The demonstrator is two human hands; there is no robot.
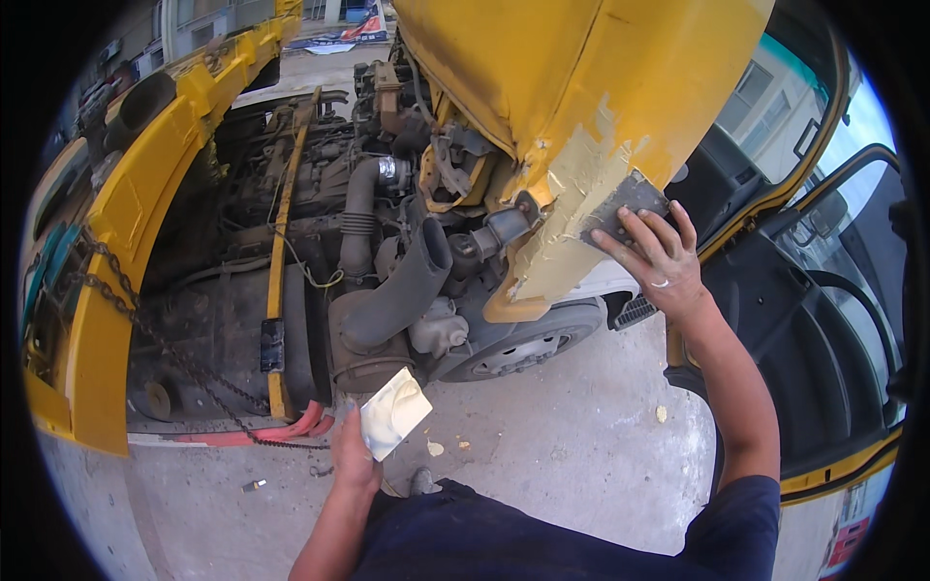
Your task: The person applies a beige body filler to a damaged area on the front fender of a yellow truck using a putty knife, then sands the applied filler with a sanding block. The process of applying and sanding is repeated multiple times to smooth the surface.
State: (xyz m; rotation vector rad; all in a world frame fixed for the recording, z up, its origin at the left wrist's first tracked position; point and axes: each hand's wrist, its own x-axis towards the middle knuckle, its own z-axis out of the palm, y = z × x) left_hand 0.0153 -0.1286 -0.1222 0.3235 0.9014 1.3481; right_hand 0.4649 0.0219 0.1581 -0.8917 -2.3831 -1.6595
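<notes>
My right hand [661, 254] grips a dark, flat spreader [628, 205] and presses it against the yellow truck cab [542, 68]. Around the spreader, a patch of beige body filler [562, 237] coats the lower corner of the cab, smeared unevenly with ragged edges. Lower down, my left hand [355, 447] holds a small pale board [395, 414] by its left edge. A mound of creamy filler lies on the board's face. The fingers behind the board are partly hidden.
Left of the cab lie the exposed engine parts, with a black air duct [407, 281] and a wheel [523, 349]. A rusty chain [184, 358] hangs from the yellow truck body [126, 232]. An open door [814, 320] stands at the right. Filler scraps dot the concrete floor [581, 426].
</notes>
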